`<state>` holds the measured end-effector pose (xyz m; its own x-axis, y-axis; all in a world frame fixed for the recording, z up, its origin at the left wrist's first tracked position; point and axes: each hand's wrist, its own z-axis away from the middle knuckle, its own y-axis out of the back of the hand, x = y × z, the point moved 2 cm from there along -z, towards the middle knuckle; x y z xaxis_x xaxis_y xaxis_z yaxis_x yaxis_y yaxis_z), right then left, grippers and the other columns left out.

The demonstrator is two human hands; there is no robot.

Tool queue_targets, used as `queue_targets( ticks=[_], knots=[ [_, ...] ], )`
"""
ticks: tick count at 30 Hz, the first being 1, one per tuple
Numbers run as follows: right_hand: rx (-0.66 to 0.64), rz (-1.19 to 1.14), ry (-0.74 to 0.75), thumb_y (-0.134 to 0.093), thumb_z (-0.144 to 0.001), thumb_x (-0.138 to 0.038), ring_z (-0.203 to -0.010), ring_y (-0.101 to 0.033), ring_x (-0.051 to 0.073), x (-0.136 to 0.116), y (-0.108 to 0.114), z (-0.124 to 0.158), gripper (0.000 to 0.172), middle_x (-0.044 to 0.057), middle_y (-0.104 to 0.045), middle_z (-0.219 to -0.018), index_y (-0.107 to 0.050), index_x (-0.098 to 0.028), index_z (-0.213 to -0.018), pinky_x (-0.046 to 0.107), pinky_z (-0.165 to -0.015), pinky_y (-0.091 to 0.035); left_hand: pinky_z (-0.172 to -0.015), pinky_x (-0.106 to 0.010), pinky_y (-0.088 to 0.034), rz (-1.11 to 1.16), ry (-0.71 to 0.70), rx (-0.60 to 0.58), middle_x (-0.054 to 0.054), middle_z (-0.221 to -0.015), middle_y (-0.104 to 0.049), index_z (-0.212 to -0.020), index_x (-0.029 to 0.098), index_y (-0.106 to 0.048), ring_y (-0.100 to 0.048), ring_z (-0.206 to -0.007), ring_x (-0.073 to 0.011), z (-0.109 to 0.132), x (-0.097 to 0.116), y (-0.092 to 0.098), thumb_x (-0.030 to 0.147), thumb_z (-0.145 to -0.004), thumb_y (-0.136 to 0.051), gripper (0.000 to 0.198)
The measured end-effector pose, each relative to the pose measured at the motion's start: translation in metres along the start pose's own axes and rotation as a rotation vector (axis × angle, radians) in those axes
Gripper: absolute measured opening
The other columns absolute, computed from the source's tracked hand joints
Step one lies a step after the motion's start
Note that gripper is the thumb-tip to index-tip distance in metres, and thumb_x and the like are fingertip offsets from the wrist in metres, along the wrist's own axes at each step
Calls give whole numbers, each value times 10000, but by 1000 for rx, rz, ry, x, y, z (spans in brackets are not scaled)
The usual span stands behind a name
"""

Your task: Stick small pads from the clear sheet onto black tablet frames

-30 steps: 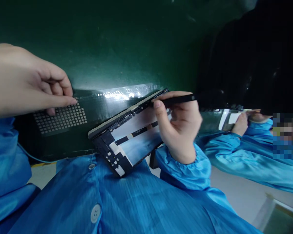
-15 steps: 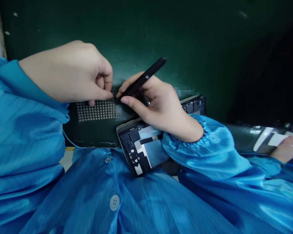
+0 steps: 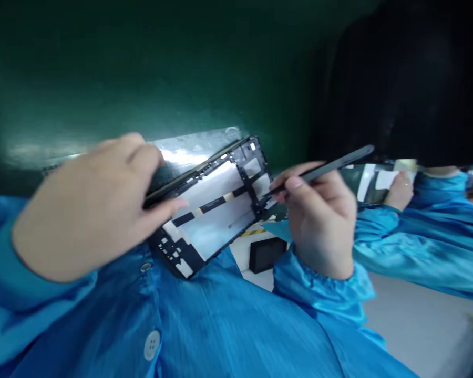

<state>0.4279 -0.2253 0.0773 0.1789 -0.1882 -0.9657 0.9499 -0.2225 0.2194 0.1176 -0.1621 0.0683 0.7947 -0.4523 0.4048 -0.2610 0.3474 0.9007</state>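
Green bench point(image 3: 201, 73) sweeping across twelve o'clock! A co-worker's blue sleeve point(image 3: 425, 257) fills three. Dead centre, tilted, there's the opened device point(image 3: 220, 231), a clear strip point(image 3: 197, 139) beyond at twelve. At nine the left hand point(image 3: 89, 210) hides its left corner, thumb apart from fingers, grip impossible to tell. Black box point(image 3: 266, 255) at four. And at three, the right hand point(image 3: 321, 223) pinches a slim black tool point(image 3: 339, 159) in its fingers!
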Motion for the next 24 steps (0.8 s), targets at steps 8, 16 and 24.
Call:
queue_targets(
  ticks=[8, 16, 24],
  knots=[
    [136, 102, 139, -763, -1065, -321, -965, -774, 158, 56, 32, 55, 75, 19, -754, -1026, -721, -281, -1113, 295, -812, -678, -1093, -783, -512, 12, -54, -268, -220, -1236, -584, -1154, 233, -715, -544, -1277, -537, 2, 30, -29, 838, -893, -493, 694],
    [51, 172, 262, -670, -1081, -160, -1007, -752, 166, 60, 30, 57, 199, 22, -717, -1072, -688, -307, -1215, 333, -851, -654, -1037, -715, -527, -75, -75, -176, -219, -1231, -555, -1331, 206, -599, -583, -1196, -508, 10, 20, -32, 970, -862, -398, 919],
    [62, 225, 253, -624, -992, -114, -831, -728, 172, 45, 39, 76, 210, -10, -763, -893, -728, -257, -878, 313, -764, -580, -1141, -675, -490, 472, 263, -173, -104, -1085, -572, -1022, 263, -664, -549, -1150, -414, -4, 20, -29, 675, -556, -999, 707]
  ],
)
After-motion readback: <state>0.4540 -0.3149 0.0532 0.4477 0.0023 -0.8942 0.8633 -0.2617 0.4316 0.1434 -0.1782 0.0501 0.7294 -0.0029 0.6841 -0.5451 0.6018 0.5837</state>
